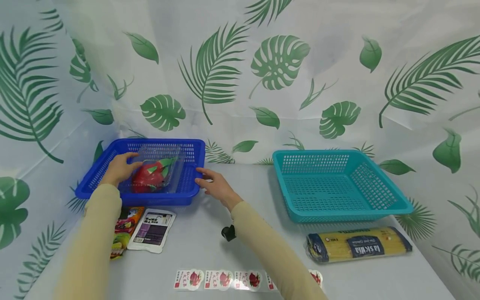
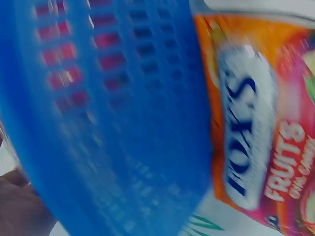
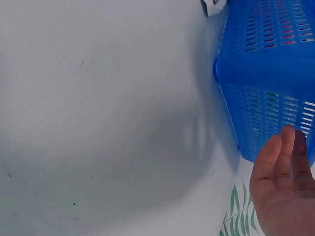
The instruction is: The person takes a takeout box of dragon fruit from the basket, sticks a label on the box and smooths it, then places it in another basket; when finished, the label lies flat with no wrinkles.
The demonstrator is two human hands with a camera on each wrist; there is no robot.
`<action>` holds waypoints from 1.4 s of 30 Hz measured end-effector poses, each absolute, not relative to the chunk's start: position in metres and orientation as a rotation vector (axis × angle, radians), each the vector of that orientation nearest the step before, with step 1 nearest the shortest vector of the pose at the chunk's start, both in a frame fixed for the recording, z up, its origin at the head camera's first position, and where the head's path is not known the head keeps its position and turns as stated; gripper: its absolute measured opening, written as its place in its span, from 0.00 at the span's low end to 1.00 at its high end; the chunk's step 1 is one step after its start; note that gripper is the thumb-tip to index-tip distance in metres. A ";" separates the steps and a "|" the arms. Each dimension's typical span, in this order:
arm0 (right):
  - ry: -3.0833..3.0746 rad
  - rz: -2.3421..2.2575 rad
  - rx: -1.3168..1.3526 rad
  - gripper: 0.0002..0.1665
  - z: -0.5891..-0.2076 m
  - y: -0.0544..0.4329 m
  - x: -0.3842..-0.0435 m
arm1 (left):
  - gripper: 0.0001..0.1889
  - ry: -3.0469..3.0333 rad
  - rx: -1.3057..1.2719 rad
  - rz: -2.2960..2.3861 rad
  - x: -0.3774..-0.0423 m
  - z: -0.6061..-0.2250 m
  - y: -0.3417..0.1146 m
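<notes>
A clear plastic box (image 1: pixel 175 168) with a red, green-tipped dragon fruit (image 1: pixel 148 178) inside sits in the blue basket (image 1: pixel 189 199). My left hand (image 1: pixel 119 168) reaches over the basket's left part, at the box's left side, with thumb and fingers apart. Only a dark bit of that hand shows at the lower left of the left wrist view. My right hand (image 1: pixel 218 187) is at the basket's right side, its fingers (image 3: pixel 268 157) extended near the slotted outer wall. Whether they touch it, I cannot tell.
In front of the blue basket lie a Fox's Fruits candy bag (image 2: pixel 248 118) and a white-and-purple packet (image 1: pixel 151 230). A teal basket (image 1: pixel 294 214) stands at the right, with a spaghetti pack (image 1: pixel 360 245) before it. Fruit-picture labels (image 1: pixel 218 279) line the front. Something black (image 1: pixel 228 233) shows beside the right sleeve.
</notes>
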State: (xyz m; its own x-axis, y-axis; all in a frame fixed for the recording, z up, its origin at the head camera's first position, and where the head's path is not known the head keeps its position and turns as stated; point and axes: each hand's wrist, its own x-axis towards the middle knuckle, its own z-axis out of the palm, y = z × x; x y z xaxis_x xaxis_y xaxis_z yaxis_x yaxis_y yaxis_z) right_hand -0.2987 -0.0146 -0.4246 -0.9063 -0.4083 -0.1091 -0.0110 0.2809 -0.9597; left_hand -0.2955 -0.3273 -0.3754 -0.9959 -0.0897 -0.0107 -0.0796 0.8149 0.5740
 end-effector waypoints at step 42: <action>2.205 -1.673 -0.377 0.29 -0.428 -0.014 -0.301 | 0.40 -3.080 -0.008 -1.348 -0.297 -0.388 -0.309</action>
